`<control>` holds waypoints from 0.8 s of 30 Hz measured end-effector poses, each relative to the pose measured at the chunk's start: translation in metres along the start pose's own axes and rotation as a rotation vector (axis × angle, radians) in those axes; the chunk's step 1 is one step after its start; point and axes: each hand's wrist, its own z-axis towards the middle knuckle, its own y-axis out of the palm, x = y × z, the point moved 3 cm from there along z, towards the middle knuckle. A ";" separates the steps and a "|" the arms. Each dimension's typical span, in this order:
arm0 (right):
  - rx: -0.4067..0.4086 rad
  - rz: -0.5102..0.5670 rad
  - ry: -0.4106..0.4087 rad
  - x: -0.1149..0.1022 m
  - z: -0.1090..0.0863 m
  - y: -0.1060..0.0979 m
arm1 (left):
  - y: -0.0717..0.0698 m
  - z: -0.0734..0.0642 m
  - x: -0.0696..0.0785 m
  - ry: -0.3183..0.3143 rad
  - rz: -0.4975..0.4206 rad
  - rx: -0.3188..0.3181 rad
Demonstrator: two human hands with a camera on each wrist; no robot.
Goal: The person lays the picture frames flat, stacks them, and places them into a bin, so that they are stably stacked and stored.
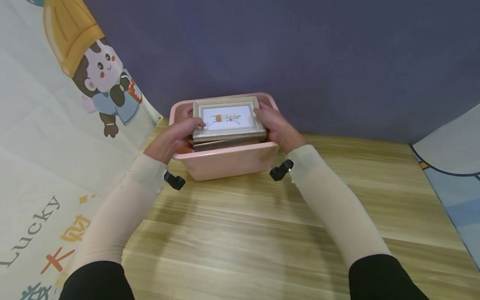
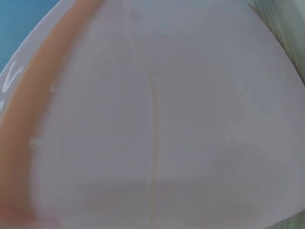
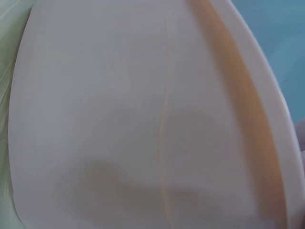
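A picture frame [image 1: 228, 117] with a pale wooden border lies face up on top of a stack of frames [image 1: 228, 143] inside a pink plastic bin [image 1: 232, 162]. Its white picture shows a small orange pot with flowers. My left hand [image 1: 176, 135] grips the top frame's left side, thumb over the front border. At the right side my right hand [image 1: 277, 125] holds it by the edge, thumb on the border. The lower fingers of both hands are partly hidden in the bin. In both wrist views the bin's wall [image 2: 205, 109] fills most of the picture.
The bin stands on a wood-grain table [image 1: 240, 233], close to a dark blue-grey backdrop [image 1: 300, 62]. A white cloth with cartoon prints [image 1: 45, 125] hangs at the left. Another printed cloth [image 1: 453, 146] is at the right edge. Small black cameras [image 1: 174, 180] sit on both wrists.
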 end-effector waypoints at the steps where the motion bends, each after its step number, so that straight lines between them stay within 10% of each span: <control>1: -0.009 -0.017 -0.007 0.000 -0.001 0.001 | 0.000 -0.001 0.000 -0.003 0.000 -0.006; 15: 0.024 -0.298 -0.092 -0.004 -0.013 0.005 | 0.001 -0.011 0.006 0.085 0.098 -0.010; 24: 0.069 -0.245 -0.188 -0.024 -0.034 0.006 | 0.006 -0.033 0.024 0.248 0.149 -0.042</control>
